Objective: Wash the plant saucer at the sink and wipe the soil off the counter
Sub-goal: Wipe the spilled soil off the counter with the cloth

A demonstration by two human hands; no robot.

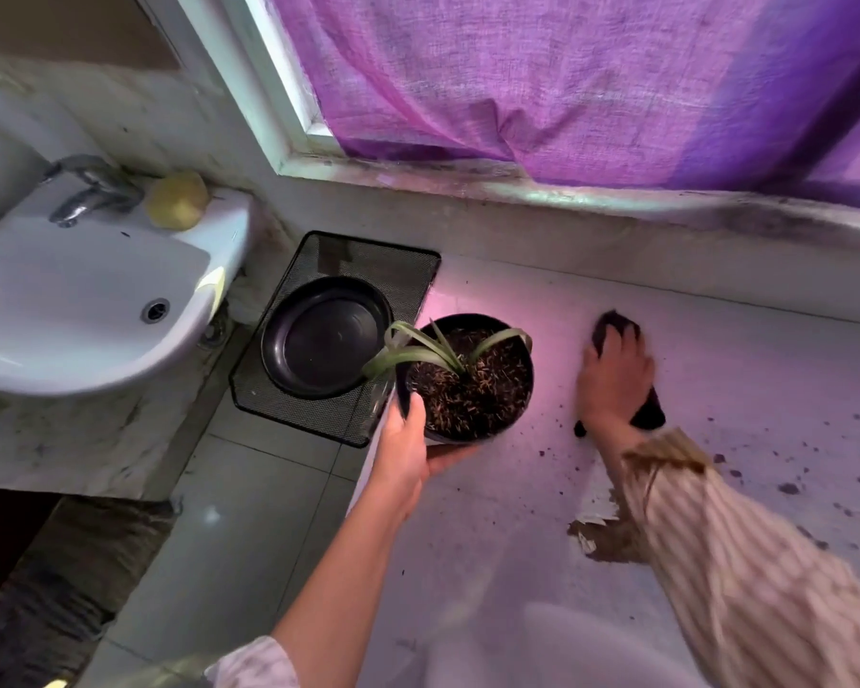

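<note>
- Saucer [325, 337], black and round, sits empty on a black mesh stand [393, 270] between the white sink [70, 300] and the left edge of the table [517, 513]; we see nothing else resting in it
- our left hand [408, 449] grips the black plant pot [467, 377] at its near-left rim, thumb over the lip and fingers curled under its side; the pot holds dark soil and a small plant with long green leaves [418, 352]; we cannot tell whether the pot rests on the table or is lifted
- our right hand [616, 374] lies flat with fingers spread, pressed down on a dark cloth [649, 414] on the table, right of the pot and apart from it; the cloth shows past the fingertips and beside the wrist
- soil crumbs [785, 486] are scattered over the table to the right of that hand; a bigger brown patch [602, 538] lies under the striped sleeve [740, 563]
- a tap [90, 191] and a yellowish lump [177, 200] sit on the back rim of the sink; purple fabric [567, 77] hangs over the window behind
</note>
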